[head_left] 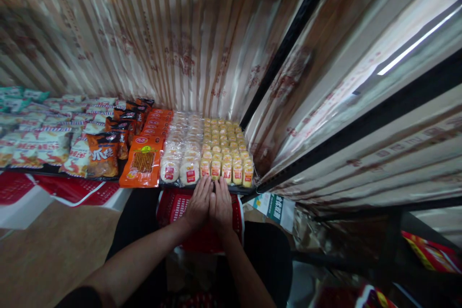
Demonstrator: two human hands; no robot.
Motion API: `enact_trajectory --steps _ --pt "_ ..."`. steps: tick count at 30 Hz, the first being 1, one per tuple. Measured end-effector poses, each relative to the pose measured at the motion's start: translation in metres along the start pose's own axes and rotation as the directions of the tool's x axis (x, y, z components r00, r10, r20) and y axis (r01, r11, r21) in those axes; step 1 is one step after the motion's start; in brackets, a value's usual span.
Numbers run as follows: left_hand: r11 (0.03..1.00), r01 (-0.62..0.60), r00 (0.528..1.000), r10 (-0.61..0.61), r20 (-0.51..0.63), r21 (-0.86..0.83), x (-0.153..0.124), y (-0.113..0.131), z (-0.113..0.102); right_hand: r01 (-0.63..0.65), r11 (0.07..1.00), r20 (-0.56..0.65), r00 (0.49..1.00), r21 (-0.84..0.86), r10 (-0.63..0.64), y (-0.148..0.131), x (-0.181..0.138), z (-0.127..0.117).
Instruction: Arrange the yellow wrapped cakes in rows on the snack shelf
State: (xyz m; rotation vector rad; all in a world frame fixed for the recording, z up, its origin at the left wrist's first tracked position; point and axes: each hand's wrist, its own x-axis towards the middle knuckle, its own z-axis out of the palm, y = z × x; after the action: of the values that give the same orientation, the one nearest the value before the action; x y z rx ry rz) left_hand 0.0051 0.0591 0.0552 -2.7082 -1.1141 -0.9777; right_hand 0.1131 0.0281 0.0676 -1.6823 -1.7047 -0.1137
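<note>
Side by side at the shelf's front edge, my left hand (198, 206) and my right hand (221, 207) lie with palms down and fingers stretched forward. Their fingertips are at the lower front of the small yellow packaged cakes (226, 154), which stand in tight rows. I cannot tell whether they press on the packs or on the edge. To the left stand rows of round white wrapped cakes (189, 171). A red plastic basket (237, 221) is under my hands, partly hidden by them.
Orange snack bags (144, 161) and orange-black bags (103, 154) fill the shelf leftward, beside white bags (54, 147). A dark metal post (288, 48) rises at the right. Printed plastic sheeting (187, 48) hangs behind. More red baskets (77, 188) are below left.
</note>
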Motion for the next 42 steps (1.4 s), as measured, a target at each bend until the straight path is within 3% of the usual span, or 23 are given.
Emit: enact_trajectory --steps 6,11,15,22,42 --pt "1.0 0.007 1.0 -0.007 -0.001 0.015 0.002 0.002 0.0 0.032 0.999 -0.034 0.999 -0.043 -0.034 0.004 0.002 -0.006" --pt "1.0 0.014 1.0 -0.015 0.021 0.013 0.007 0.008 -0.003 -0.115 0.982 -0.187 0.979 -0.152 0.086 0.021 0.018 -0.028" --pt "0.998 0.068 0.996 -0.068 0.052 0.002 0.026 0.015 -0.006 -0.163 0.966 -0.187 0.974 -0.202 0.126 0.038 0.032 -0.035" --pt "0.989 0.143 0.985 -0.146 0.087 0.049 0.055 0.024 -0.008 -0.184 0.956 -0.171 0.974 -0.227 0.147 0.052 0.045 -0.026" --pt "0.977 0.157 0.985 -0.165 0.045 0.143 0.067 0.012 0.014 -0.224 0.946 -0.253 0.954 -0.233 0.163 0.061 0.065 -0.009"
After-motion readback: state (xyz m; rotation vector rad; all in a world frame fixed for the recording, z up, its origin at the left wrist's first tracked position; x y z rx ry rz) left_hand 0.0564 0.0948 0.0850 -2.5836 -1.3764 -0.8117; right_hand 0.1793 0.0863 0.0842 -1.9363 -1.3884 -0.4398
